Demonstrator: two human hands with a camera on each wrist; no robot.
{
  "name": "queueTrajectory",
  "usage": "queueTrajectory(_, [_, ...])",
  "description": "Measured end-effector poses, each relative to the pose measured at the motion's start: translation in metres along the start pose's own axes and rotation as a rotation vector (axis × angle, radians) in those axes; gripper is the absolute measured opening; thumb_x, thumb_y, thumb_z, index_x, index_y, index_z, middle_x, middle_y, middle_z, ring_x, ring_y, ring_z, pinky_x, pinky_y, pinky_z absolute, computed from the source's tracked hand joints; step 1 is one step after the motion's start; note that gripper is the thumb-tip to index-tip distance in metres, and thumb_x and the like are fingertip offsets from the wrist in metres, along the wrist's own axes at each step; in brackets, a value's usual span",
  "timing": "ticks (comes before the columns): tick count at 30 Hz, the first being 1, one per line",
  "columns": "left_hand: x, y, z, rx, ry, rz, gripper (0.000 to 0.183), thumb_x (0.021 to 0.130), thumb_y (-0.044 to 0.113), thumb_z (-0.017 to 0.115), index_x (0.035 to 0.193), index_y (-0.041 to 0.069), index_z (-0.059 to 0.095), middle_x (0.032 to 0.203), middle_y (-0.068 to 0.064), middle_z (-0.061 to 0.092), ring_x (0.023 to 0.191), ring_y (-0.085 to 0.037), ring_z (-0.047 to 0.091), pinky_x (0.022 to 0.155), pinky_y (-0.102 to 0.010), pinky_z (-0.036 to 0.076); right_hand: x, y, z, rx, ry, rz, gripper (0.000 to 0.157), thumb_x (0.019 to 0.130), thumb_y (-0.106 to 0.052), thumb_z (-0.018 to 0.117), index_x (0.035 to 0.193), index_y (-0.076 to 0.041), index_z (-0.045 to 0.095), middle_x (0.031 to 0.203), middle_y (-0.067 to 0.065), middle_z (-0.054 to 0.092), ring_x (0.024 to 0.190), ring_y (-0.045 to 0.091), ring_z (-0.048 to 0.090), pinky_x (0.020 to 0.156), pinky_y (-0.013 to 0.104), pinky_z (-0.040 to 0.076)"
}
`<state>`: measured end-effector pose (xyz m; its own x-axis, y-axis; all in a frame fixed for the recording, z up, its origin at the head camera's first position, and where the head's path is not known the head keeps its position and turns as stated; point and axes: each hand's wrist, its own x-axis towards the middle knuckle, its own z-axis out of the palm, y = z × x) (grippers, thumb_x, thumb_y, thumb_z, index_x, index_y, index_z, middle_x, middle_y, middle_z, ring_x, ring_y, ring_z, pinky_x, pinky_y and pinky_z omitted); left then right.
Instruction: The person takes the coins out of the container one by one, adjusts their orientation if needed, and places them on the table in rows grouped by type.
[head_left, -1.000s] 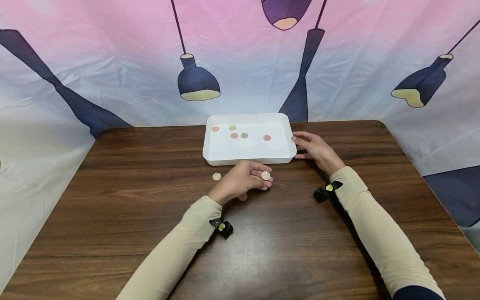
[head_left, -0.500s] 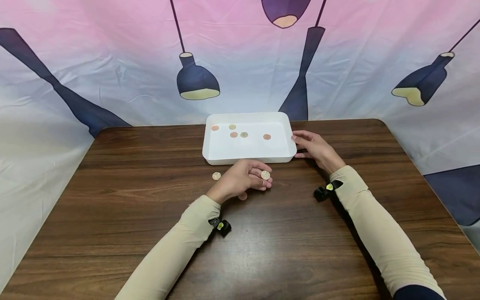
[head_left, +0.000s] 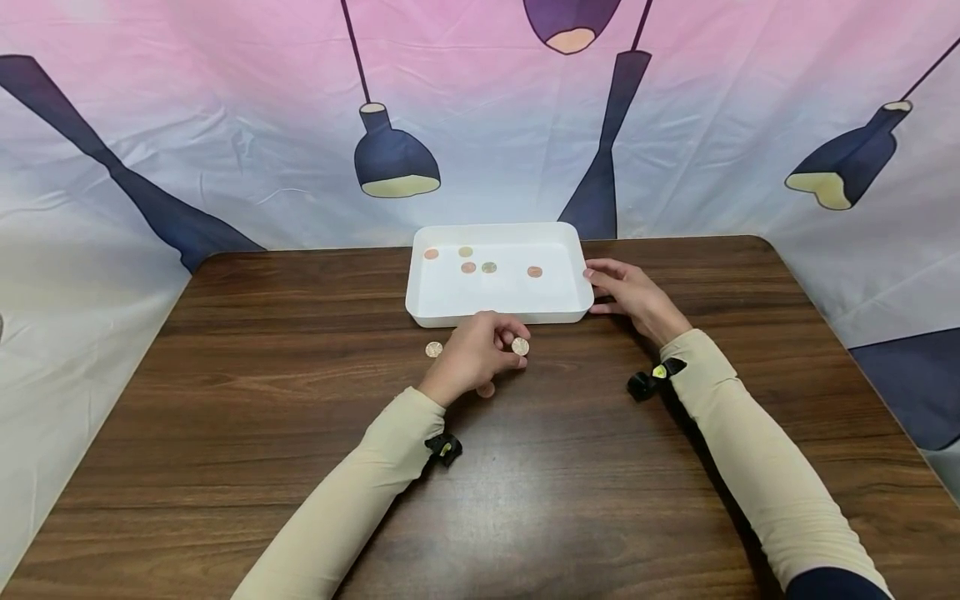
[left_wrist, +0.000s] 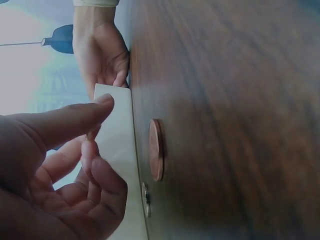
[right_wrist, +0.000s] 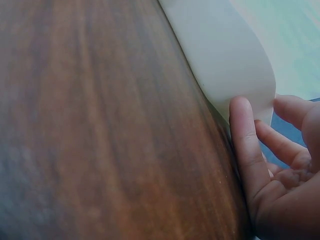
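My left hand [head_left: 474, 354] is in front of the white tray [head_left: 501, 318], pinching a pale gold coin [head_left: 521, 346] between thumb and fingertips. In the left wrist view that coin is mostly hidden by the fingers. A second gold coin [head_left: 433, 350] lies on the table left of this hand. A copper coin [head_left: 486, 389], close under the wrist in the head view, shows large in the left wrist view as a copper disc [left_wrist: 156, 150]. Extended fingers of my right hand [head_left: 637, 300] touch the tray's right end near its front corner.
Inside the tray lie several copper and gold coins, among them a copper coin [head_left: 535, 272] on the right side. The tray stands near the back edge of the brown wooden table [head_left: 300, 333]. Behind hangs a cloth [head_left: 495, 133] printed with lamps.
The left hand's fingers have drawn in, bringing the held coin slightly left, towards the thumb tip. The right hand and the tray hold their places.
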<state>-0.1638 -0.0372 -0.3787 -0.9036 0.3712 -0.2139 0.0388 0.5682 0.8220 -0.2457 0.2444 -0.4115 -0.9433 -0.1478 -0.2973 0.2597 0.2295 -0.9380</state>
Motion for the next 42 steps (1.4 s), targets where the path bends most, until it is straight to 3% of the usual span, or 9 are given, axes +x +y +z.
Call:
queueTrajectory(6, [-0.0012, 0.0015, -0.0006, 0.113, 0.073, 0.014, 0.023, 0.087, 0.005, 0.086, 0.107, 0.013, 0.078, 0.094, -0.002, 0.061, 0.065, -0.014, 0.055, 0.05, -0.029, 0.055, 0.0, -0.0005, 0.0006, 0.004, 0.0, 0.0, 0.057, 0.11, -0.033, 0.057, 0.159, -0.007, 0.043, 0.132, 0.009, 0.055, 0.098, 0.012, 0.064, 0.082, 0.023, 0.061])
queueTrajectory(13, [-0.0022, 0.0047, 0.0011, 0.063, 0.037, -0.026, 0.025, 0.085, 0.001, 0.088, 0.105, 0.01, 0.076, 0.092, -0.005, 0.048, 0.044, -0.02, 0.059, 0.043, -0.034, 0.056, -0.0007, -0.0008, 0.0007, 0.0, -0.002, -0.004, 0.057, 0.111, -0.033, 0.057, 0.159, -0.006, 0.043, 0.131, 0.009, 0.056, 0.096, 0.011, 0.065, 0.082, 0.023, 0.061])
queueTrajectory(24, [-0.0016, 0.0052, 0.0019, 0.086, 0.068, -0.028, 0.027, 0.083, -0.003, 0.087, 0.105, 0.009, 0.076, 0.095, -0.007, 0.057, 0.045, -0.024, 0.064, 0.044, -0.035, 0.058, 0.0002, -0.0011, 0.0008, -0.012, -0.003, -0.001, 0.059, 0.11, -0.035, 0.057, 0.16, -0.007, 0.042, 0.134, 0.011, 0.054, 0.102, 0.013, 0.063, 0.084, 0.023, 0.061])
queueTrajectory(31, [-0.0035, 0.0049, 0.0017, 0.188, 0.086, 0.012, 0.026, 0.085, 0.008, 0.09, 0.107, 0.015, 0.078, 0.099, -0.003, 0.064, 0.043, -0.021, 0.067, 0.047, -0.031, 0.056, 0.0002, -0.0006, 0.0009, -0.012, -0.001, -0.005, 0.059, 0.11, -0.035, 0.058, 0.16, -0.007, 0.042, 0.135, 0.01, 0.054, 0.101, 0.013, 0.063, 0.084, 0.023, 0.061])
queueTrajectory(37, [-0.0029, 0.006, 0.0021, 0.242, 0.109, 0.009, 0.019, 0.086, 0.016, 0.09, 0.1, 0.016, 0.077, 0.09, 0.001, 0.066, 0.041, -0.018, 0.066, 0.05, -0.031, 0.057, -0.0002, -0.001, 0.0012, -0.015, 0.0, 0.003, 0.06, 0.11, -0.036, 0.057, 0.16, -0.008, 0.042, 0.135, 0.011, 0.054, 0.102, 0.013, 0.063, 0.084, 0.022, 0.061])
queueTrajectory(42, [-0.0012, 0.0068, 0.004, 0.338, 0.169, 0.009, 0.015, 0.088, 0.02, 0.089, 0.091, 0.015, 0.076, 0.08, 0.006, 0.067, 0.039, -0.011, 0.061, 0.057, -0.03, 0.054, -0.0013, -0.0022, 0.0018, -0.006, -0.004, 0.007, 0.061, 0.11, -0.036, 0.057, 0.161, -0.007, 0.041, 0.136, 0.011, 0.054, 0.102, 0.012, 0.063, 0.083, 0.022, 0.061])
